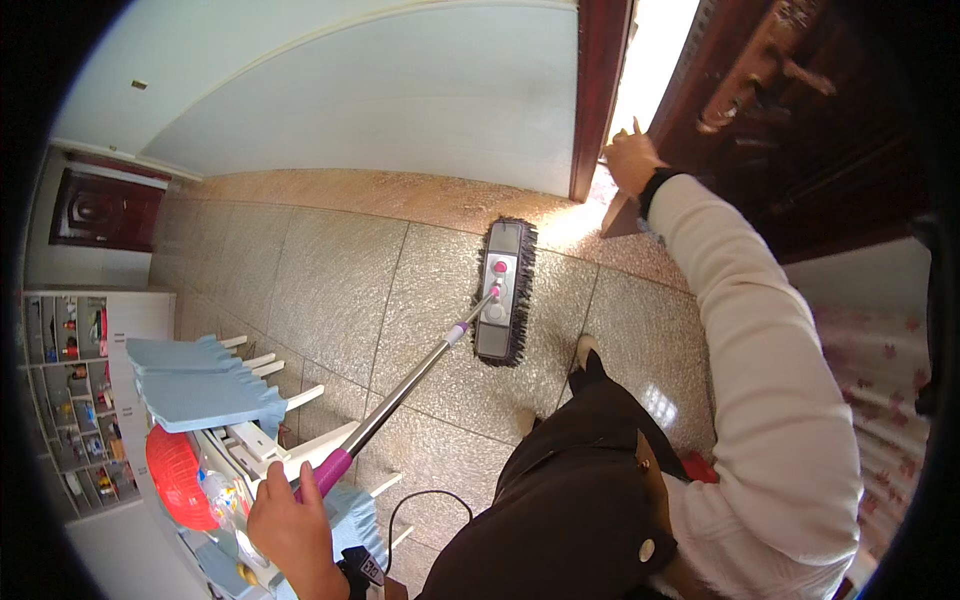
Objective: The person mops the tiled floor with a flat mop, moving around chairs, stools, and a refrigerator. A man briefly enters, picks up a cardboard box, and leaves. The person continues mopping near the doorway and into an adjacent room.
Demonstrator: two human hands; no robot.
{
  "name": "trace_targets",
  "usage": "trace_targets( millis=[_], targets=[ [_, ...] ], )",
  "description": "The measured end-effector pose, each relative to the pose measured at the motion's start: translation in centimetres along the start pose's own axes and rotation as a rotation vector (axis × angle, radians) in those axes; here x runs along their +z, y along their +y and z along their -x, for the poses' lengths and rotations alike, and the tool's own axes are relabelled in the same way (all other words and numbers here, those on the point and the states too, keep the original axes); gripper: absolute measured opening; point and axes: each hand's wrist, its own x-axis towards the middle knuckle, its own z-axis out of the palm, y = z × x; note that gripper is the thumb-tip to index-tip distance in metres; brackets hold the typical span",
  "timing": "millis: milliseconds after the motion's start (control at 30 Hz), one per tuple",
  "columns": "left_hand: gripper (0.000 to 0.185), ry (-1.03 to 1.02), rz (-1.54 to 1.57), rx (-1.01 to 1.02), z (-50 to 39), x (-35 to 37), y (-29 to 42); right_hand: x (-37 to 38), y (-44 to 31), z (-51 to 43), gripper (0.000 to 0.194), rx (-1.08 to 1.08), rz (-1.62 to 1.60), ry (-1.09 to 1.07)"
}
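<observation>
My left hand [294,517] is closed around the purple grip [326,474] of a flat mop's metal handle [401,390]. The handle slants down to the mop head [504,292], which lies flat on the speckled tile floor and has a dark fringe and a grey-and-white plate. My right hand [634,159] reaches out at the edge of a dark red-brown wooden door [750,142], with one finger raised. Bright light comes through the gap beside the door. Whether the right hand grips the door edge cannot be made out.
Blue-covered chairs [210,394] stand to the left by a table holding a red basket [176,480]. Behind them is a shelf unit [79,405] with small items. A pale wall [420,97] meets the door frame [600,97]. A black cable [427,492] hangs near my left wrist.
</observation>
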Motion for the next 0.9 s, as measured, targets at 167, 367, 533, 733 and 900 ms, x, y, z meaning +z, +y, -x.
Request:
trace_targets(
  millis=[167,367,533,733,900],
  targets=[
    [0.027,0.103,-0.01,0.002,-2.9,-2.3,4.2,0.2,6.5,-2.8,0.032,0.054,0.24,-0.257],
    [0.026,0.086,-0.081,0.003,-4.3,-3.1,5.4,1.5,6.2,-4.9,0.036,0.061,0.315,-0.331],
    [0.026,0.111,-0.045,0.009,-4.6,-2.5,4.5,3.1,5.6,-3.1,0.022,0.08,0.204,-0.132],
    [0.025,0.142,-0.031,0.008,-2.6,-0.8,1.4,5.3,2.2,2.9,0.045,0.064,0.14,-0.489],
    [0.025,0.099,-0.004,0.003,-1.0,1.1,-1.5,6.4,-2.4,11.9,0.049,-0.079,-0.038,-0.42]
  ],
)
